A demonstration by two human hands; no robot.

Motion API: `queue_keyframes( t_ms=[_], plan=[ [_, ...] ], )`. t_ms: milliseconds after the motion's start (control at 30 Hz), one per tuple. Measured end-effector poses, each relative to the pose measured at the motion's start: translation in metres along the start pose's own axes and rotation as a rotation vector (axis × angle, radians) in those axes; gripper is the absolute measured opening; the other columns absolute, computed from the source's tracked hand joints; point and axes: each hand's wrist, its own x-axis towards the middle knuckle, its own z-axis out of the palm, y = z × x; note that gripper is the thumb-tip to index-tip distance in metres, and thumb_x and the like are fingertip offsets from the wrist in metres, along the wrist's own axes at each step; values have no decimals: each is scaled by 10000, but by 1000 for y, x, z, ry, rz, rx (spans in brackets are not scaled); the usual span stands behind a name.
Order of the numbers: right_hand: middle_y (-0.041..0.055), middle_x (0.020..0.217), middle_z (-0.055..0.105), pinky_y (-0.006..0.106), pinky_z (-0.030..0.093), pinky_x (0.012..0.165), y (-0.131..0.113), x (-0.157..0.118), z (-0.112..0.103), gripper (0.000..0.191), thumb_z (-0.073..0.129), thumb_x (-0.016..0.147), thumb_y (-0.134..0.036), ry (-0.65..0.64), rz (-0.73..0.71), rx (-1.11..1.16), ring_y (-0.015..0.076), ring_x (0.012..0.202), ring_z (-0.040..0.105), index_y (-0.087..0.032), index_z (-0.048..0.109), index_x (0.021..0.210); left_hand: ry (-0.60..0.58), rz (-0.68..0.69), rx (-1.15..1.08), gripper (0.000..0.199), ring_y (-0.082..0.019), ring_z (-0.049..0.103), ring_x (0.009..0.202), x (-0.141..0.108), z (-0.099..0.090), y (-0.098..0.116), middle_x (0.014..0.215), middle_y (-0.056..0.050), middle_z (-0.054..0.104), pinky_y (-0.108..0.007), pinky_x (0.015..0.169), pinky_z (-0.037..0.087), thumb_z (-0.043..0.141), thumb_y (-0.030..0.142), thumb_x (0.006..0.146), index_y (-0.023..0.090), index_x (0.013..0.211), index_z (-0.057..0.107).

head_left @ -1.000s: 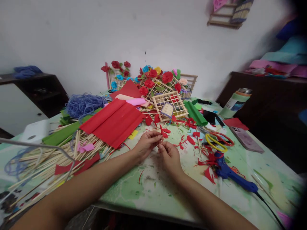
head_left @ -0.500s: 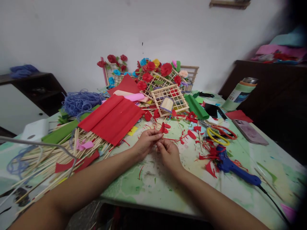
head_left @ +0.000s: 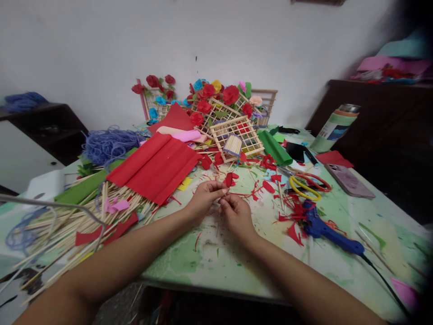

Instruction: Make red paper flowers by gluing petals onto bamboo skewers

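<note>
Over the middle of the table my two hands meet fingertip to fingertip. My left hand (head_left: 207,197) is closed in a pinch just under a small dark red paper petal (head_left: 229,179). Lower down, my right hand (head_left: 237,214) pinches the thin wire stem (head_left: 217,227), which hangs below the fingers. The join between petal and stem is hidden by my fingertips. Loose red petals and scraps (head_left: 268,187) lie just beyond my hands.
A red crepe sheet (head_left: 155,167) covers part of a heap of bamboo sticks on the left. To the right lie scissors (head_left: 306,187), a blue glue gun (head_left: 333,234) and a phone (head_left: 350,180). Bamboo lattices (head_left: 238,137) with paper flowers stand at the back, near a bottle (head_left: 333,128).
The whole view has shifted slightly, so things appear a little further left and higher. Both hands keep their pinch on the petal and stem.
</note>
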Motion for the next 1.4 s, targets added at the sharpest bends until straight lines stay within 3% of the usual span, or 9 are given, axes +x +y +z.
queue_keyframes(
  t_ms=[200, 467, 733, 1167, 1400],
  plan=[
    [-11, 565, 548, 254, 382, 554, 1, 3, -1, 217, 490, 798, -296, 26, 4, 30, 131, 542, 475, -191, 532, 612, 22, 22, 27, 241, -105, 569, 654, 0, 0, -2, 724, -19, 661, -223, 636, 405, 782, 221, 579, 130, 779, 681],
    [-12, 546, 544, 245, 359, 532, -3, 6, -10, 238, 508, 798, -317, -1, 0, 8, 120, 524, 454, -171, 575, 622, 77, 111, 181, 197, -101, 529, 631, -3, 2, 0, 662, 1, 606, -232, 639, 407, 754, 268, 630, 128, 707, 639],
    [54, 757, 657, 297, 443, 696, -5, 9, -17, 174, 570, 774, -311, 184, -42, -2, 169, 718, 569, -152, 638, 777, 113, 154, 283, 190, -115, 544, 659, -5, 3, 5, 699, -14, 632, -246, 663, 417, 757, 264, 624, 131, 718, 659],
    [43, 757, 649, 322, 454, 728, -8, 12, -21, 163, 614, 741, -337, 222, -80, 149, 175, 747, 574, -178, 641, 767, -1, 135, 235, 198, -96, 542, 611, -11, 7, 3, 661, -5, 646, -233, 625, 411, 775, 275, 605, 132, 699, 675],
    [44, 733, 638, 332, 448, 716, -6, 12, -22, 187, 627, 712, -359, 205, -26, 217, 171, 708, 552, -173, 631, 733, 0, 121, 259, 188, -86, 528, 598, -13, 8, 3, 646, -2, 635, -224, 610, 401, 775, 264, 603, 128, 684, 673]
  ],
)
